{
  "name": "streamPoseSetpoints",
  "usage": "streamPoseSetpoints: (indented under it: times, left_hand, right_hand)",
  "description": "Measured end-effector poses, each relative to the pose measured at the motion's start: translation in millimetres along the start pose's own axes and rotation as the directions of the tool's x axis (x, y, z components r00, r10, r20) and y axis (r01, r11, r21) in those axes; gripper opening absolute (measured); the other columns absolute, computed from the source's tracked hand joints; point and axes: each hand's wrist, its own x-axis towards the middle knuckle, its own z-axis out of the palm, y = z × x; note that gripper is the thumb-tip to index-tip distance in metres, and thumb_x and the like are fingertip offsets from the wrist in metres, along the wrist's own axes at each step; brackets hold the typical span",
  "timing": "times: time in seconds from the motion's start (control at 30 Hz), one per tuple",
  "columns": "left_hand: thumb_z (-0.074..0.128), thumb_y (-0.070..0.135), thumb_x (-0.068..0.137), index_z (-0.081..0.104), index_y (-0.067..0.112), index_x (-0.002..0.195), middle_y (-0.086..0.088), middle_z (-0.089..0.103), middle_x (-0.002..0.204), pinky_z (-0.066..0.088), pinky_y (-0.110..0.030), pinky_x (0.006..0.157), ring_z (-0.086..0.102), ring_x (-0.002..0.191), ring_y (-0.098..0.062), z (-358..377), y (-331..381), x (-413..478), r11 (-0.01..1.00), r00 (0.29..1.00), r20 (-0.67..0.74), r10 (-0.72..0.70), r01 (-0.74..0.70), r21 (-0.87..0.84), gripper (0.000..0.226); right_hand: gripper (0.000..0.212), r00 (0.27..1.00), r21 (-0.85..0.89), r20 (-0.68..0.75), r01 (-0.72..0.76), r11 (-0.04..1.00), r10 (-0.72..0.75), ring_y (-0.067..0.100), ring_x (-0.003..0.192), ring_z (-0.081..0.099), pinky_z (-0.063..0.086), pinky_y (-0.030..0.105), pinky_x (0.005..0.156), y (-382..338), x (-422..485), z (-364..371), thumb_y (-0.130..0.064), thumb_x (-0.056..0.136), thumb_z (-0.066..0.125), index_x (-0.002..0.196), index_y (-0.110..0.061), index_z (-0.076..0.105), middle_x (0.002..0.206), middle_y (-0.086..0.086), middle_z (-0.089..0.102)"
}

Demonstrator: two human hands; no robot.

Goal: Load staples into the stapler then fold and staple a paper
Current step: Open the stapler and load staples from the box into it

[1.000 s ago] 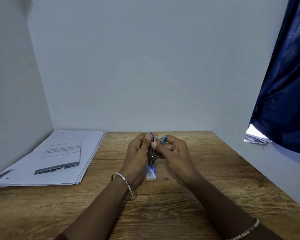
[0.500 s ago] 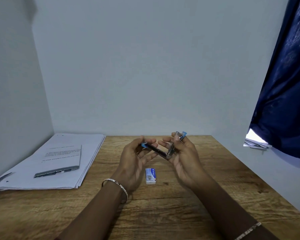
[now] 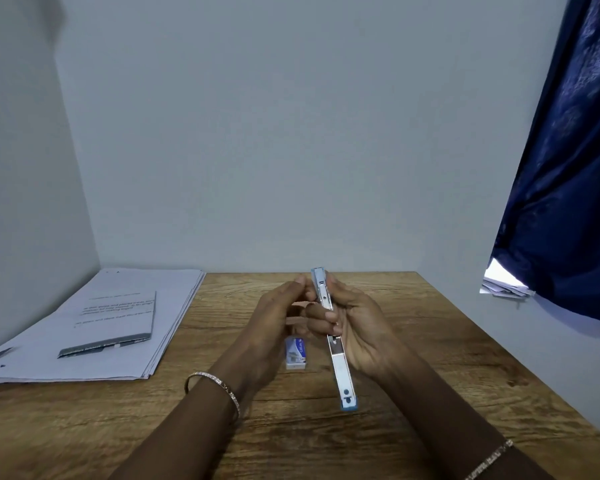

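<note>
Item: stapler [image 3: 331, 336], swung fully open into one long strip, gripped mid-length in the right hand [image 3: 357, 327]; long axis runs away from the person, near end overhanging the wrist. Left hand [image 3: 274, 317] just beside it, loosely curled, holding nothing discernible. Staple box [image 3: 297, 353] lies on the table [image 3: 430, 341] directly beneath, nearer the left hand; contents not visible. Paper stack [image 3: 94, 323] well left.

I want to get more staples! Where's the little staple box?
The staple box lies flat on the wooden table, near the middle of the head view, just below the left hand and left of the opened stapler.
</note>
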Motion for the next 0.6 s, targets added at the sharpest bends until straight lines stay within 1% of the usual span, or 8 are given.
streamPoseSetpoints:
  times: [0.07, 0.13, 0.23, 0.33, 0.4, 0.47, 0.53, 0.6]
  left_hand:
    - [0.068, 0.049, 0.083, 0.059, 0.013, 0.074, -0.020, 0.071, 0.069, 0.059, -0.032, 0.058, 0.072, 0.060, -0.035, -2, -1, 0, 1.000, 0.999, 0.021, -0.031, 0.031, 0.001, 0.039]
    - [0.075, 0.051, 0.079, 0.061, 0.015, 0.071, -0.018, 0.072, 0.069, 0.060, -0.033, 0.060, 0.073, 0.059, -0.035, -6, -3, 2, 0.999, 1.000, 0.016, -0.020, 0.020, 0.030, 0.040]
    - [0.081, 0.045, 0.076, 0.063, 0.014, 0.067, -0.015, 0.070, 0.067, 0.060, -0.032, 0.058, 0.072, 0.055, -0.031, -10, -4, 4, 0.999, 1.000, -0.001, 0.009, -0.009, 0.033, 0.037]
    - [0.081, 0.033, 0.079, 0.064, 0.010, 0.067, -0.006, 0.061, 0.061, 0.057, -0.032, 0.051, 0.065, 0.048, -0.022, -10, -7, 5, 0.999, 0.998, -0.058, 0.026, -0.027, -0.018, 0.031]
    - [0.080, 0.030, 0.080, 0.069, 0.005, 0.075, -0.008, 0.055, 0.059, 0.052, -0.030, 0.045, 0.055, 0.043, -0.021, -11, -6, 6, 0.996, 0.995, -0.098, 0.027, -0.035, -0.076, 0.028]
    - [0.081, 0.033, 0.078, 0.069, -0.002, 0.095, -0.011, 0.053, 0.060, 0.046, -0.030, 0.045, 0.048, 0.043, -0.023, -14, -2, 7, 0.991, 0.993, -0.119, 0.025, -0.040, -0.128, 0.040]
    - [0.083, 0.038, 0.075, 0.066, -0.004, 0.105, -0.012, 0.062, 0.069, 0.046, -0.032, 0.049, 0.050, 0.048, -0.024, -19, 2, 8, 0.991, 0.987, -0.159, 0.026, -0.047, -0.128, 0.054]
    - [0.080, 0.044, 0.077, 0.065, -0.002, 0.108, -0.011, 0.070, 0.080, 0.047, -0.033, 0.049, 0.047, 0.050, -0.023, -21, 2, 9, 0.984, 0.993, -0.121, 0.002, -0.023, -0.175, 0.058]
  right_hand:
    - [0.013, 1.000, 0.007, 0.007, -0.009, 1.000, 0.009, 0.009, 0.039, 0.043, 0.032, 0.017, 0.033, 4, 0, 3, -0.011, 0.099, 0.046, 0.112, -0.011, 0.045, 0.074, 0.013, 0.052]
    - [0.005, 1.000, 0.018, -0.003, -0.021, 1.000, 0.021, 0.009, 0.038, 0.044, 0.029, 0.017, 0.032, 6, -1, 3, -0.010, 0.100, 0.046, 0.102, -0.007, 0.050, 0.074, 0.013, 0.052]
    - [0.015, 0.999, -0.010, -0.033, -0.036, 0.999, 0.036, 0.010, 0.038, 0.043, 0.030, 0.016, 0.031, 6, -1, 1, -0.010, 0.103, 0.041, 0.092, -0.005, 0.051, 0.072, 0.014, 0.052]
    - [0.007, 0.998, -0.064, -0.045, -0.049, 0.997, 0.047, 0.012, 0.042, 0.048, 0.034, 0.017, 0.031, 9, 1, 1, -0.012, 0.101, 0.048, 0.100, -0.006, 0.052, 0.076, 0.015, 0.051]
    - [0.018, 0.997, -0.163, -0.071, -0.036, 0.986, 0.025, 0.018, 0.047, 0.055, 0.045, 0.022, 0.037, 9, 2, 0, -0.010, 0.098, 0.056, 0.115, -0.010, 0.050, 0.074, 0.017, 0.058]
    - [0.029, 0.995, -0.328, -0.096, -0.036, 0.944, 0.005, 0.024, 0.054, 0.062, 0.055, 0.030, 0.048, 8, 2, -4, -0.008, 0.096, 0.063, 0.122, -0.010, 0.049, 0.075, 0.018, 0.066]
    - [0.028, 0.997, -0.514, -0.073, -0.032, 0.857, -0.006, 0.025, 0.059, 0.066, 0.058, 0.033, 0.055, 8, -1, -5, -0.012, 0.097, 0.065, 0.123, -0.007, 0.053, 0.080, 0.016, 0.071]
    - [0.026, 0.999, -0.591, -0.030, 0.008, 0.806, -0.032, 0.025, 0.059, 0.068, 0.058, 0.033, 0.055, 10, -2, -4, -0.017, 0.099, 0.063, 0.122, -0.008, 0.054, 0.084, 0.015, 0.073]
